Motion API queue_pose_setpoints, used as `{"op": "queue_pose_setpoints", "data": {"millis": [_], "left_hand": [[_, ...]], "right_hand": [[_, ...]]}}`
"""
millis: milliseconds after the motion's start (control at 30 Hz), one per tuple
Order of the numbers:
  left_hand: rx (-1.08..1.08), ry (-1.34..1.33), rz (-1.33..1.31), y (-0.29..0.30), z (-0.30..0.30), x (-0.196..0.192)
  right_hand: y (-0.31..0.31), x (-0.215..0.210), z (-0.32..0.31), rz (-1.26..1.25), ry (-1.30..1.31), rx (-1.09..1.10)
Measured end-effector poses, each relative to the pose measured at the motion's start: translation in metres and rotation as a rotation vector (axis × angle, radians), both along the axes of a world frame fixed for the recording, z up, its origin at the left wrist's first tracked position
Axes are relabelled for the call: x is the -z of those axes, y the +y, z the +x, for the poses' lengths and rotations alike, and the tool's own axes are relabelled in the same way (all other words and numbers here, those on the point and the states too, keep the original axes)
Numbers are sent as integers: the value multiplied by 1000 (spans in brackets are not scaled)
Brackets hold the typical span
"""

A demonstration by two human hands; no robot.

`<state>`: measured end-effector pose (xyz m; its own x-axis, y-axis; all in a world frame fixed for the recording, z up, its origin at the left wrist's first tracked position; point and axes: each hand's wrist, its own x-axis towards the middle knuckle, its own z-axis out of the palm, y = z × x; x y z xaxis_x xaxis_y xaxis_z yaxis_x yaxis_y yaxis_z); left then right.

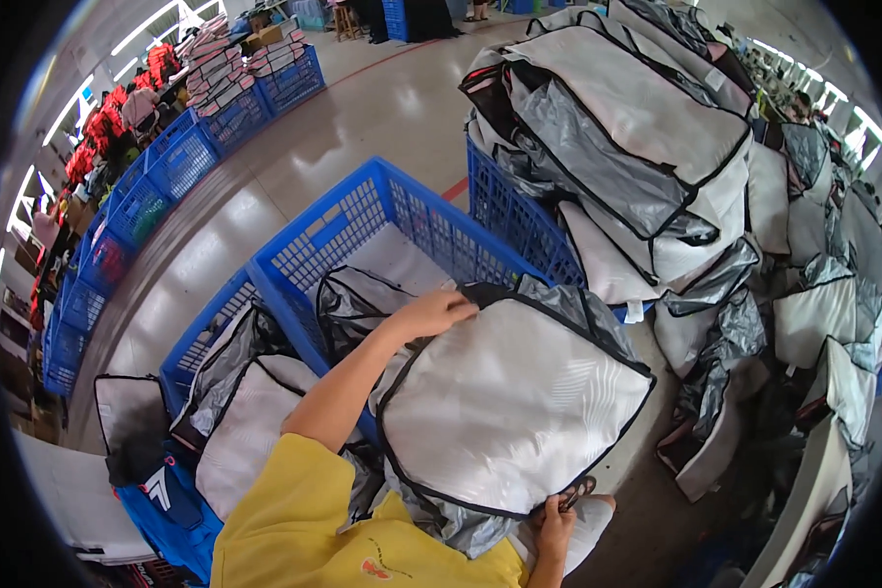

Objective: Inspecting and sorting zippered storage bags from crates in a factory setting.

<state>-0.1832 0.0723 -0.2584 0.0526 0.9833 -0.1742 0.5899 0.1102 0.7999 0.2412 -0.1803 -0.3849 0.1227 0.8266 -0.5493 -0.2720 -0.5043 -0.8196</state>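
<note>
A person in a yellow shirt [304,519], seen from above, holds a large white fabric bag panel [510,402] edged in black piping, with silvery lining showing along its edges. The panel is held up in front of the person's body, over the near corner of a blue plastic crate [363,211].

The left hand [433,312] reaches forward and rests on the panel's top left corner, its fingers curled over the black edge and gripping it. The right hand [556,524] is at the panel's lower right edge, near the bottom of the view, with fingers pinched on the piping there.

The blue crate holds a few more panels of the same white and silver kind at its bottom. A second blue crate [201,338] just to the left is filled with similar pieces. To the right, a tall heap of finished panels [647,147] rises out of another blue crate and spills down toward the floor. A row of blue crates [167,167] runs along the polished floor [363,108] at far left.
</note>
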Motion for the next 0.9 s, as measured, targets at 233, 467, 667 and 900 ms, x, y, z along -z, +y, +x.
{"op": "queue_pose_setpoints", "data": {"millis": [233, 467, 667, 900], "left_hand": [[67, -66, 187, -29, 21, -29], [-54, -81, 220, -49, 27, -23], [-64, 24, 181, -64, 4, -14], [-23, -17, 83, -56, 17, -18]], "right_hand": [[-6, 10, -6, -84, -34, 76], [9, -2, -4, -225, -6, 101], [143, -62, 31, 81, -335, 156], [268, -89, 70, 517, -608, -59]]}}
